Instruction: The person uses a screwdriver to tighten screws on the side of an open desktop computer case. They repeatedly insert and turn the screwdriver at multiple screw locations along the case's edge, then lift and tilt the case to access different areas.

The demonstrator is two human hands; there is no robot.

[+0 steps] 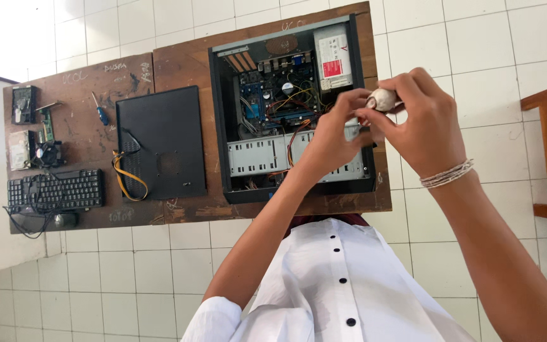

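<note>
Whitish and rounded, a small lump-like object (pixel 382 99) is held up between the two hands above the open black computer case (pixel 292 107); what it is made of cannot be told. It is pinched by the fingertips of the right hand (pixel 428 123), whose wrist carries a bracelet of pale beaded strands (pixel 447 175), while the left hand (pixel 332 136) is closed just beside it on a small pale piece that is largely hidden. Inside the case, which lies on a worn brown wooden table (pixel 83 139), a blue circuit board (pixel 267 95) with orange and yellow cables is seen, along with a grey metal drive bay (pixel 257 154) and a silver power supply box (pixel 333 57) bearing a red-and-white rectangular label at the top right corner. Beside the case, the black flat side panel (pixel 159 142) is laid, with a yellow flat cable (pixel 125 180) at its lower left. Farther left, a blue-handled screwdriver (pixel 100 111), a black keyboard (pixel 55 190), a small black fan (pixel 49 154) and a hard drive (pixel 25 104) are set out.
</note>
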